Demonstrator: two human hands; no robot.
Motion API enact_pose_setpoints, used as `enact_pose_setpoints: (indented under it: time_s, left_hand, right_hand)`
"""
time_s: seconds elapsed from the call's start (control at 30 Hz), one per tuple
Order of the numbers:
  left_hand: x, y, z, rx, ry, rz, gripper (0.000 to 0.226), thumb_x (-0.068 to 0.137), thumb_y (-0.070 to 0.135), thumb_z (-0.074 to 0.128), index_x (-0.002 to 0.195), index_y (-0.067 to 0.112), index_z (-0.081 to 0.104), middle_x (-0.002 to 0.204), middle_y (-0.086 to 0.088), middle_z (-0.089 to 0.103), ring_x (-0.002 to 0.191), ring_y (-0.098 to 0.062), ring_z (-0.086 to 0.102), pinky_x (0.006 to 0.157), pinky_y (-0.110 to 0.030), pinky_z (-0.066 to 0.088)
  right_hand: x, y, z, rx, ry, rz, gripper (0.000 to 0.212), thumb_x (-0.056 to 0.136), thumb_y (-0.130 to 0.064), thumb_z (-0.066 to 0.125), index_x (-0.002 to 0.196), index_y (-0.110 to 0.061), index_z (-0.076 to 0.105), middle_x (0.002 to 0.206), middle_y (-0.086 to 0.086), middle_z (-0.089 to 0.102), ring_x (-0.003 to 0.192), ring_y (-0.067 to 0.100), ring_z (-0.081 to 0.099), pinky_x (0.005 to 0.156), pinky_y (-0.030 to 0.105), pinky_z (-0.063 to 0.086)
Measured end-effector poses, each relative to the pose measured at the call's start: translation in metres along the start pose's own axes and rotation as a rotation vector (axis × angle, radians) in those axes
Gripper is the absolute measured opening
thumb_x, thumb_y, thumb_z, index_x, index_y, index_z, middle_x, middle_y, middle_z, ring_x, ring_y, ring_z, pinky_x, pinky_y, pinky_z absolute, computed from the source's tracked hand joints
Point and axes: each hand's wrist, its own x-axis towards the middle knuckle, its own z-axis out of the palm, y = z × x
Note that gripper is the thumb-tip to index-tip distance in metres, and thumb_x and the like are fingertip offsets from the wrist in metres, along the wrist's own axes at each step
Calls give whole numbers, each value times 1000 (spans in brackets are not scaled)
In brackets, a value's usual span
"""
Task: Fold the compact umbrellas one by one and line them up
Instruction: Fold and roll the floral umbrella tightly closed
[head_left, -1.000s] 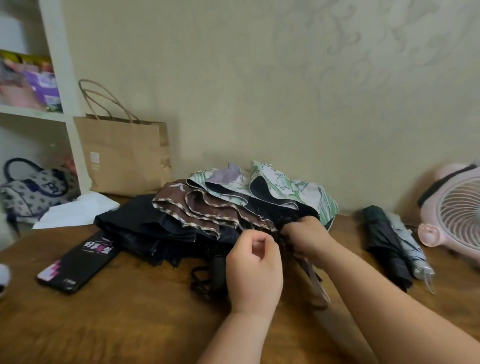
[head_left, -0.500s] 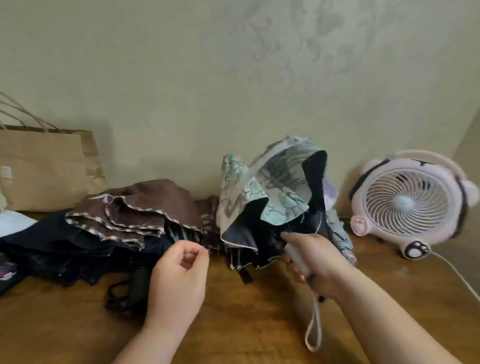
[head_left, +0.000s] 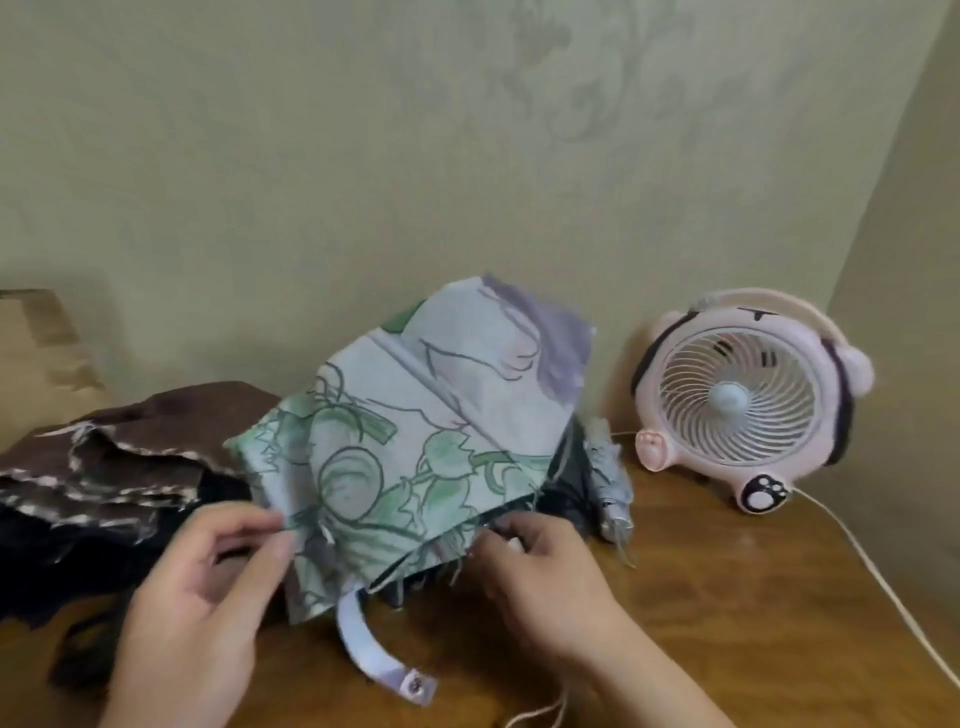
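green-and-lilac printed fabric fills the middle of your view: the floral umbrella (head_left: 415, 457) sits bunched and loose over the wooden table (head_left: 753, 623), its pale closing strap (head_left: 369, 654) dangling below with the snap showing. your left hand (head_left: 197, 613) pinches the canopy's left edge between thumb and fingertips. your right hand (head_left: 545, 582) curls in at the fabric's lower right edge; the fingers close on the umbrella there, though the cloth hides which part they grip. crowding your left side, a brown umbrella (head_left: 130, 452) with pale trim lies heaped on a black umbrella (head_left: 78, 566), right beside the floral one. behind the floral canopy's right side a folded grey umbrella (head_left: 608, 483) lies on the table, partly hidden. a pink desk fan (head_left: 737, 400) stands by the wall on the right, its white cable (head_left: 883, 582) trailing across the table toward you. a brown paper bag (head_left: 36, 353) stands at the far left.
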Motion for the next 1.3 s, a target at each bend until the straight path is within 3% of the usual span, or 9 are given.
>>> enact_pose_setpoints:
  time_s: [0.13,0.23,0.47,0.63,0.77,0.87,1.03,1.17,1.3]
  left_hand:
    - [-15,24,-5,-49,-191,69,44,76,53,68,114,30,72,116,0,69,100,-12,69,83,-20,54]
    - [-18,32,2,-315,-261,-168,62,78,44,79,134,24,59,123,-2,73,111,-17,71,91,-34,55]
    - [-6,44,-9,-753,-402,-572,30,92,17,61,117,0,64,86,-15,67,62,-24,61,50,-30,44]
    - [-5,56,-17,-834,-462,-499,13,88,13,64,94,4,71,79,-13,66,62,-21,63,53,-27,52]
    - [-7,60,-21,-964,-583,-442,22,91,5,61,108,0,76,98,-20,73,82,-27,73,70,-31,61]
    - [-9,64,-21,-955,-647,-339,33,89,-1,60,116,6,76,108,-20,73,94,-28,74,77,-33,60]
    - [-6,62,-19,-721,-450,-391,22,80,-4,64,97,4,75,87,-17,72,63,-19,65,53,-25,52]
    - [6,64,-26,-652,-458,-399,21,75,-8,63,92,4,66,76,-13,61,60,-17,56,53,-25,48]
    - [25,83,-13,-459,-546,-377,19,78,-4,69,88,6,57,71,-6,45,48,-8,31,39,-18,20]
  right_hand:
    - [-8,0,1,9,2,-9,26,96,-32,67,74,-18,68,52,4,53,42,19,42,43,22,29]
    - [-11,0,8,76,-24,18,30,98,-24,62,70,-14,65,54,9,47,43,18,37,43,22,26]
    - [-20,-4,21,246,-95,57,40,98,-17,59,60,-4,54,49,12,33,39,17,27,46,21,22]
    - [-27,-9,33,125,-46,43,37,100,-10,57,64,-5,52,43,10,38,35,16,29,40,18,21]
    - [-23,0,30,-158,-8,-35,23,94,-19,71,72,-12,67,50,5,56,40,20,43,39,22,31]
    - [-20,3,27,-538,22,-227,13,85,-30,80,77,-26,71,69,-10,71,59,7,62,57,23,49]
    - [-19,4,25,-670,-7,-246,15,81,-43,79,79,-33,69,75,-13,71,73,-1,64,64,20,51]
    - [-16,4,19,-799,-45,-158,22,89,-51,69,99,-32,65,94,-12,71,85,3,65,75,27,55]
    - [-16,10,21,-874,-80,-128,37,90,-48,61,123,-32,54,119,-10,68,110,15,65,91,34,54]
